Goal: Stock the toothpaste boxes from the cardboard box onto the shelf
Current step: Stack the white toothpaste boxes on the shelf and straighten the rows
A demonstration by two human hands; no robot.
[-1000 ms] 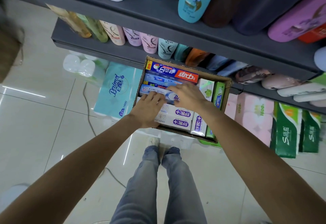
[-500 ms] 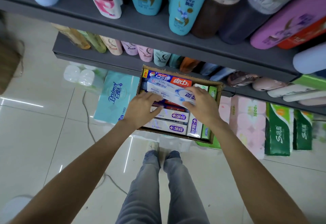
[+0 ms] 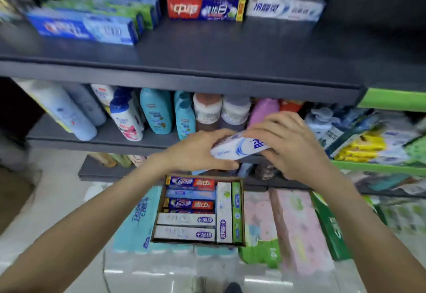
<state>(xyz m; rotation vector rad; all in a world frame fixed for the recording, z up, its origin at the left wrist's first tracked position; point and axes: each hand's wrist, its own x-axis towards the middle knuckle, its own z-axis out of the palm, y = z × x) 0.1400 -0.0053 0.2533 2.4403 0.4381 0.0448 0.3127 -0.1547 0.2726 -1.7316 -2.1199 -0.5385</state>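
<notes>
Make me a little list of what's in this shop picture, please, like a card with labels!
held: white and blue toothpaste box, lifted above the carton
left hand: grips the box's left end
right hand: grips its right end
cardboard box: below the hands, still holding toothpaste boxes
top shelf: grey, toothpaste boxes along the back, bare space in front
shelf below: shampoo bottles
floor: packs of tissue paper

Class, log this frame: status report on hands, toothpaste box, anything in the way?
Left hand and right hand both grip white toothpaste box. Box lifted above carton, below top shelf. Shelf space free right of centre.
</notes>
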